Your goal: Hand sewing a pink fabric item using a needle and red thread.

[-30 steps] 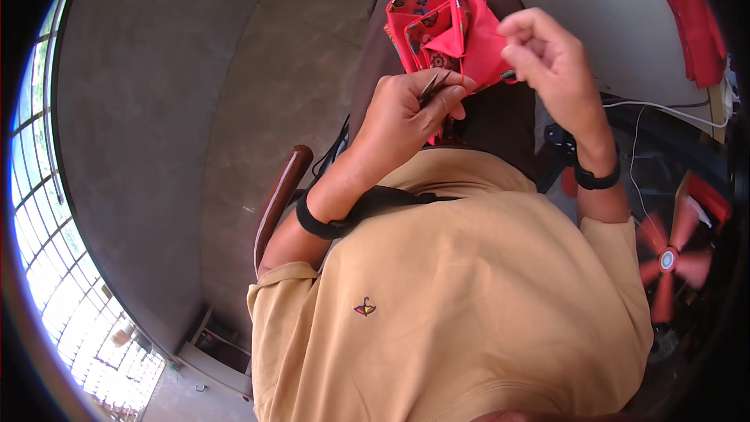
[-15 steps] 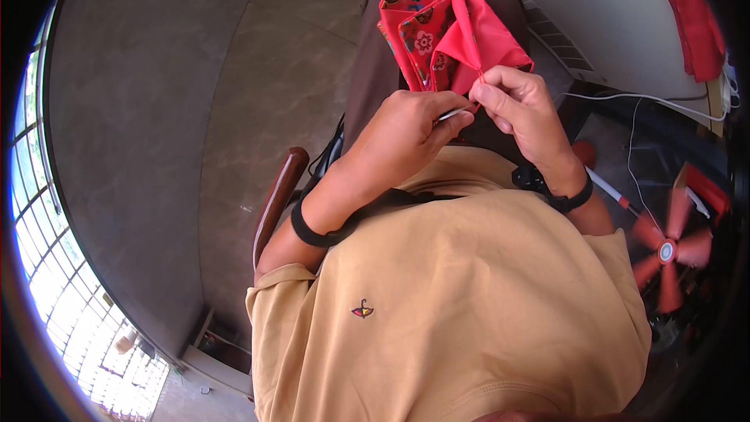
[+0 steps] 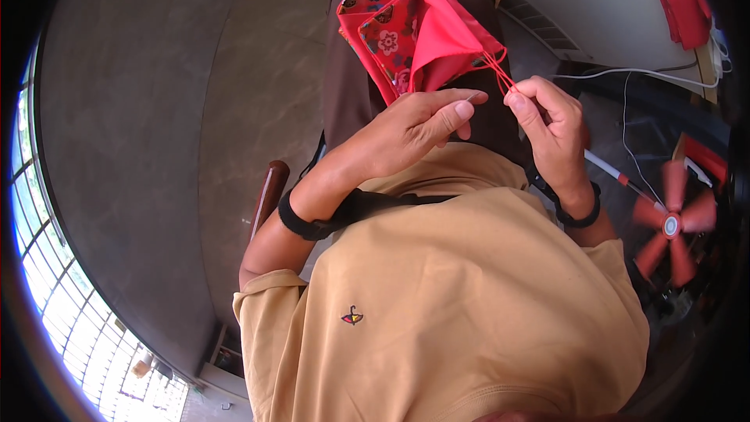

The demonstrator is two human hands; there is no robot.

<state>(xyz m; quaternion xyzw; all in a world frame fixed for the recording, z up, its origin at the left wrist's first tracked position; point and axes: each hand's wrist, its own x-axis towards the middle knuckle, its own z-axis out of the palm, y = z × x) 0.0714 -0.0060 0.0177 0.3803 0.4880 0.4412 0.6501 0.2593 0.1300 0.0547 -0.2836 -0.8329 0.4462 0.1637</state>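
A red pouch with a flower print and plain pink-red lining (image 3: 441,35) lies over my lap, its folds opened out. From the lining's corner thin red cords (image 3: 497,70) run taut to my right hand (image 3: 553,121), which pinches their ends between thumb and forefinger. My left hand (image 3: 426,121) is beside them, below the pouch, with thumb and forefinger closed on a thin metal tool (image 3: 472,98). Only a sliver of this tool shows, so its kind is unclear. A small gap separates the two hands.
On the right, a small fan with red blades (image 3: 670,225) stands near a white cable (image 3: 625,74). A white cabinet-like appliance (image 3: 582,0) is at the upper right, with red cloth (image 3: 680,0) beyond it. A brown chair armrest (image 3: 269,191) is by my left arm.
My right hand has drawn the red cords out toward the right, away from my left hand, and loops now show at the lining's corner. The pouch has shifted left in view.
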